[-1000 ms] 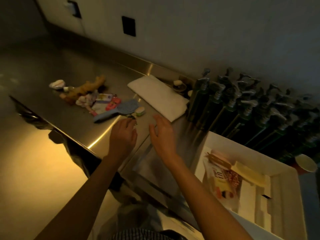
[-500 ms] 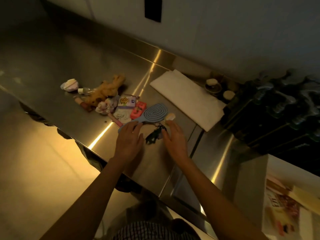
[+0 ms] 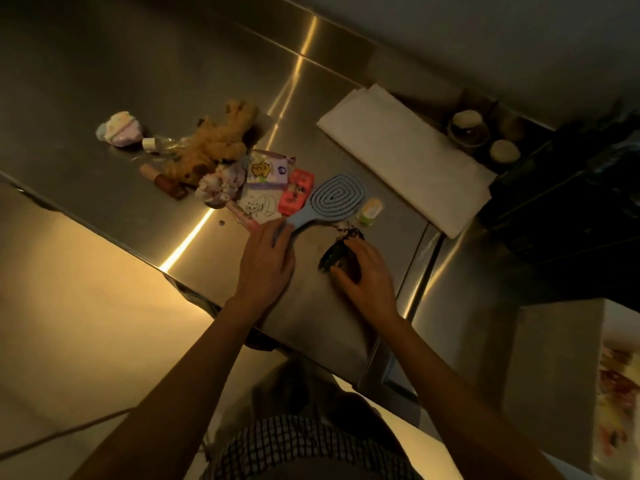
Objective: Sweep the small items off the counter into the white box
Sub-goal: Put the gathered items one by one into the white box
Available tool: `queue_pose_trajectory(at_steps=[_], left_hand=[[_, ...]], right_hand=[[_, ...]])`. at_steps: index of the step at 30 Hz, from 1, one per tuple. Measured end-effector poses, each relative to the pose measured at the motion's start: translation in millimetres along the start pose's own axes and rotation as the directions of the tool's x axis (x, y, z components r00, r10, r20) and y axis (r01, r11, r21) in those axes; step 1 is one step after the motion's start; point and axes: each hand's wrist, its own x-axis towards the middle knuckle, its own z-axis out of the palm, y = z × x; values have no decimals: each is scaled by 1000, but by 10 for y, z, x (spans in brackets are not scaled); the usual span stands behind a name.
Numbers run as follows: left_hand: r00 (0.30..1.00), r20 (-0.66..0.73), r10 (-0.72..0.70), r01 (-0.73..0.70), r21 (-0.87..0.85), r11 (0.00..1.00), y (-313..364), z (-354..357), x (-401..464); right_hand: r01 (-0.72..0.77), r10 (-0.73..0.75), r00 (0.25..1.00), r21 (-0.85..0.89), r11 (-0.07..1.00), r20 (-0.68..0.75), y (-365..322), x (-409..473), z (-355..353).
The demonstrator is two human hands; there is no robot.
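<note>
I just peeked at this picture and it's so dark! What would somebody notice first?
Probably the two hands in the middle: the left hand rests on the handle of a blue hairbrush, and the right hand holds a dark bundle. Behind them, a yellow plush toy lies among small bright packets on the shiny steel counter.

A steel counter (image 3: pixel 104 46) fills the upper part of the view, dim and grey-brown, with bright streaks of warm light along its seams and its front edge. Behind the counter a low steel upstand meets a pale wall (image 3: pixel 502 36). Right of the counter's main slab the steel steps down into a lower section (image 3: pixel 460 289), also streaked with light. Below the counter's front edge lies a smooth floor (image 3: pixel 86 323), lit warm yellow. At the counter's far right the corner is in deep shadow, too dark to make out.
</note>
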Motion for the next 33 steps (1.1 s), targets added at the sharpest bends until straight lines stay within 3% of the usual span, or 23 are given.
queue_pose_trajectory(at_steps=[18,33], left_hand=[[1000,-8,-2,2,-22,1000,-19,47,-46],[999,-29,-29,28,-26,999,54,-2,211]], right_hand=[[-67,59,955,-15,998,-292,-29,-51,304],[-85,154,940,228,970,-303,-222,87,40]])
